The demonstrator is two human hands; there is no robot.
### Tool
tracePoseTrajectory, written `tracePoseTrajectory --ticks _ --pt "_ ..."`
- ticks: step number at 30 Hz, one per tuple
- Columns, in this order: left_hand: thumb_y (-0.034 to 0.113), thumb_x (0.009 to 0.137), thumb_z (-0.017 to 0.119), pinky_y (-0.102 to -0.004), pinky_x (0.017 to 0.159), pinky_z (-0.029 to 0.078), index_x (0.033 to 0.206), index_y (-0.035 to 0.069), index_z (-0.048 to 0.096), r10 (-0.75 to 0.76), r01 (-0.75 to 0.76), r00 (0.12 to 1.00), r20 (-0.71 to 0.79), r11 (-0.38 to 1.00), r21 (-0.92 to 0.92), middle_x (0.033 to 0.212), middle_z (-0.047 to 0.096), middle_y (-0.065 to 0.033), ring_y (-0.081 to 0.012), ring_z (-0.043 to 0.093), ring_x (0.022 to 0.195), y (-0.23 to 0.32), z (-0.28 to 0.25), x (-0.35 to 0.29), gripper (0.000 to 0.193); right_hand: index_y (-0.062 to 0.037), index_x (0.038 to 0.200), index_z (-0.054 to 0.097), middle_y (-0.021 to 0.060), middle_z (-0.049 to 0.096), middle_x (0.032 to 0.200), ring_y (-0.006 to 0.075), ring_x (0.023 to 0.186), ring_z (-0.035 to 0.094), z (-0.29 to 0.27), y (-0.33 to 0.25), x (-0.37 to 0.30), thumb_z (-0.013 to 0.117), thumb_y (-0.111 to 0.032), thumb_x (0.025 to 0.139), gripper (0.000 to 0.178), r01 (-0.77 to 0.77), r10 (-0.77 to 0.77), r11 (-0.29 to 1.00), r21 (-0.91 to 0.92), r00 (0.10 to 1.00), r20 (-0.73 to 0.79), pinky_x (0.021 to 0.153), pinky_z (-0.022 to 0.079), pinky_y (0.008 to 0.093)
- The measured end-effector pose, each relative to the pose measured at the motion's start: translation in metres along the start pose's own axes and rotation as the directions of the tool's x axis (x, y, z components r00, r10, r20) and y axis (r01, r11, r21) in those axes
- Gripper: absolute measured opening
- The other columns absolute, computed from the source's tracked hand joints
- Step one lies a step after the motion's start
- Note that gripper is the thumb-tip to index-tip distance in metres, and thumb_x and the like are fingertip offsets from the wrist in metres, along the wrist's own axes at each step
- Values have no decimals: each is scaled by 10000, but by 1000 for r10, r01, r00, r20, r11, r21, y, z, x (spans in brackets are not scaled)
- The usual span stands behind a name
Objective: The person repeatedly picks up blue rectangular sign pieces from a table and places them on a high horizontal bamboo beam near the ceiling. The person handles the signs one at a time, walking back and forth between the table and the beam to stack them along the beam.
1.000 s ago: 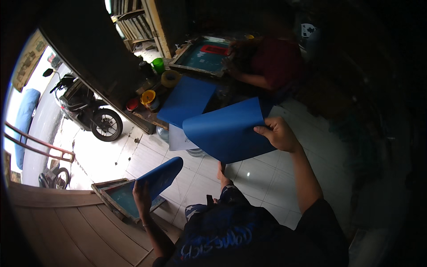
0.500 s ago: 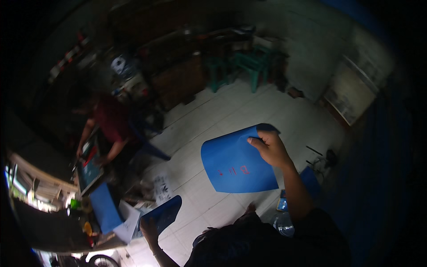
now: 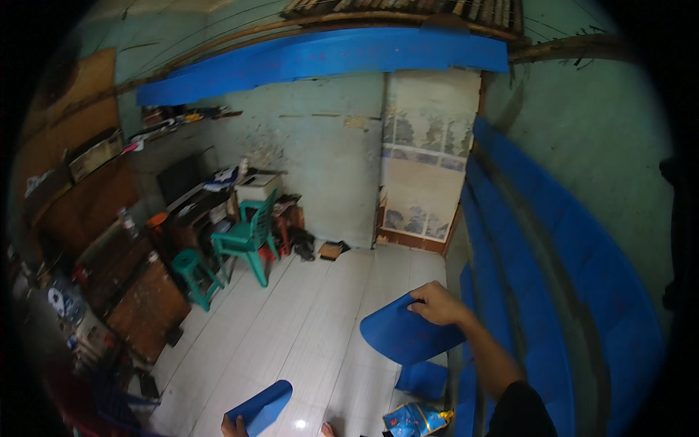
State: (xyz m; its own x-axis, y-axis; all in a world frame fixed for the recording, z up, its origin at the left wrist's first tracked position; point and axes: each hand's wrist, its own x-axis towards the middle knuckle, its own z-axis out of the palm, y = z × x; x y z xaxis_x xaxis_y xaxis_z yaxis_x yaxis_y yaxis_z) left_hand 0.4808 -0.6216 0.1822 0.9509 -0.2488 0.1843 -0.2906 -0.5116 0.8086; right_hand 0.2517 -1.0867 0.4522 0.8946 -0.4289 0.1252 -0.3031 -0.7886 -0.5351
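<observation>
Blue and curling, one sheet hangs from my right hand, thumb and fingers clamped together on its upper edge. A second sheet juts from my left hand at the bottom of the view; that hand is partly cut off, but its fingers are closed on the near end. Both are held above the white floor. Near my right arm are a blue piece and a bag; beyond them, blue rows line the wall.
</observation>
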Motion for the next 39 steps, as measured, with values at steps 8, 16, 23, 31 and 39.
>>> tracePoseTrajectory --ticks 8,16,23,31,39 --pt "47 759 584 -380 597 438 812 -63 531 264 -258 944 -199 965 55 722 599 -197 -275 571 636 22 172 148 134 29 849 648 113 631 705 126 652 561 -129 74 90 606 -24 780 96 -21 22 1000 5 971 -237 631 453 290" --pt "32 762 559 -357 580 431 762 -59 514 212 -178 974 81 934 -310 656 566 -152 -217 554 619 126 303 272 102 15 873 666 -3 641 742 52 667 534 -281 92 204 612 -39 808 100 -12 26 999 48 953 -303 619 454 241" --pt "79 822 547 -340 594 435 807 -51 539 349 -335 933 83 930 -152 708 581 -136 -208 555 659 181 421 325 131 -17 942 645 33 653 813 74 704 599 -453 71 310 639 -100 814 152 264 -220 964 22 842 -493 665 521 253" --pt "154 876 507 -423 674 454 870 -24 576 303 -296 953 8 936 -188 789 612 -221 -366 576 731 265 530 345 190 26 1089 526 148 600 991 205 790 635 -686 107 374 624 -151 857 308 760 -418 594 264 572 -706 699 588 331" --pt "133 867 525 -412 654 458 840 -37 580 269 -251 962 47 939 -233 767 616 -215 -339 579 694 311 593 365 181 -28 1127 570 130 625 996 162 813 636 -740 181 339 616 -200 866 316 764 -454 634 121 494 -741 719 560 325"
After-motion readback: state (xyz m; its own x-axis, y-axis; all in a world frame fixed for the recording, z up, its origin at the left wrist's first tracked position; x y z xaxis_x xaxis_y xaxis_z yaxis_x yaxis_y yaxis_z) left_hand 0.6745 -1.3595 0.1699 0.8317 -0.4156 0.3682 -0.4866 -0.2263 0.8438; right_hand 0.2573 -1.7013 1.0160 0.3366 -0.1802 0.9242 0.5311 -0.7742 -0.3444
